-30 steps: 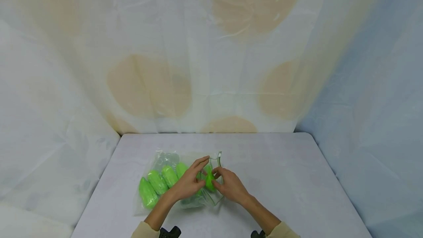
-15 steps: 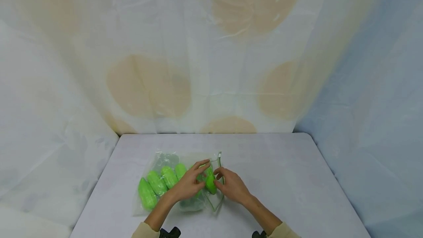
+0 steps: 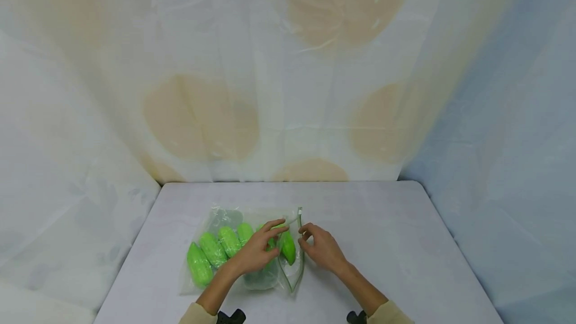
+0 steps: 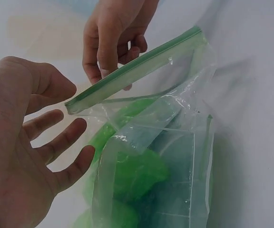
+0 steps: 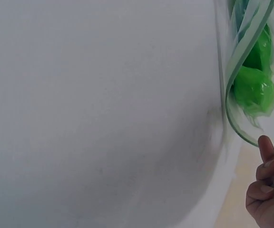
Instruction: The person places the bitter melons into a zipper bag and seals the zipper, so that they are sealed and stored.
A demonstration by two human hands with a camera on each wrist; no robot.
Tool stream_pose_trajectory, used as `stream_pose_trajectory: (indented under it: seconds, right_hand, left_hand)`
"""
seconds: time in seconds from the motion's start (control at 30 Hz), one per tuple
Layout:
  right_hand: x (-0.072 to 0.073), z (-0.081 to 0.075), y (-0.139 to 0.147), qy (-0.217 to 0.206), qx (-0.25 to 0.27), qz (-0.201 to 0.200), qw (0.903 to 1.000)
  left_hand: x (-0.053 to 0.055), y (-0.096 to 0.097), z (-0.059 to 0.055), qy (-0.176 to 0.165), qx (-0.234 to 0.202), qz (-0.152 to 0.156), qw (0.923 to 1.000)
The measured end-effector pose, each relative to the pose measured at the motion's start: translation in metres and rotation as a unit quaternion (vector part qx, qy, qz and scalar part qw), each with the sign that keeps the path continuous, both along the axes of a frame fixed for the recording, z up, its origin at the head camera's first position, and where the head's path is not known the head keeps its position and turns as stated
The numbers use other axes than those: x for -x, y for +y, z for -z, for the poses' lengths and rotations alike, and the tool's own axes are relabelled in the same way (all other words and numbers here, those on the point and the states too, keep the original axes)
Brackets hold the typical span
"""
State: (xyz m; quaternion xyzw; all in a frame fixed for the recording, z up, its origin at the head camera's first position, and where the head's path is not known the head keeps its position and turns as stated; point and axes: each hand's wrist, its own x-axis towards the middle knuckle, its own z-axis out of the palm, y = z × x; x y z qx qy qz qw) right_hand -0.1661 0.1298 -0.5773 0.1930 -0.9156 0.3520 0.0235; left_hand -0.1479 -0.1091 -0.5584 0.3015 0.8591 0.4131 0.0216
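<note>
A clear zip bag (image 3: 261,280) with a green seal lies on the table, holding several green oblong things (image 3: 213,249) in shiny clear wrap. One green oblong thing (image 3: 288,248) sits just inside the gaping mouth. My left hand (image 3: 256,250) rests over the bag near the mouth; in the left wrist view its fingers (image 4: 63,142) are spread and loosely bent beside one end of the seal (image 4: 137,66). My right hand (image 3: 323,249) has its fingertips at the seal's outer edge and seems to pinch it; the exact contact is partly hidden.
A pale cloth-covered table (image 3: 396,254) spreads around the bag. Patterned curtains (image 3: 288,114) hang behind it and along both sides. Dark wrist-worn mounts (image 3: 231,316) show under the forearms at the bottom edge.
My right hand has left the green oblong thing at the mouth and shifted right to the seal. That thing now shows more fully inside the mouth. My left hand has hardly moved.
</note>
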Motion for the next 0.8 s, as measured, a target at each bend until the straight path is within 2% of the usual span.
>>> stream_pose_trajectory:
  seconds: [0.17, 0.43, 0.57, 0.8]
  right_hand:
    - [0.006, -0.004, 0.002, 0.003, 0.001, 0.018, 0.9998]
    - [0.021, -0.009, 0.006, 0.005, 0.020, 0.039, 0.9990]
    - [0.030, -0.008, 0.009, -0.002, 0.025, 0.048, 0.9985]
    - [0.045, -0.005, 0.009, -0.019, 0.032, 0.054, 0.9979]
  left_hand:
    - [0.001, 0.000, -0.005, -0.001, 0.001, -0.003, 1.0000]
    - [0.009, -0.001, -0.010, 0.005, 0.008, -0.007, 0.9999]
    - [0.018, -0.001, -0.011, 0.016, 0.010, -0.009, 0.9998]
    - [0.038, 0.002, -0.009, 0.038, 0.055, -0.036, 0.9971]
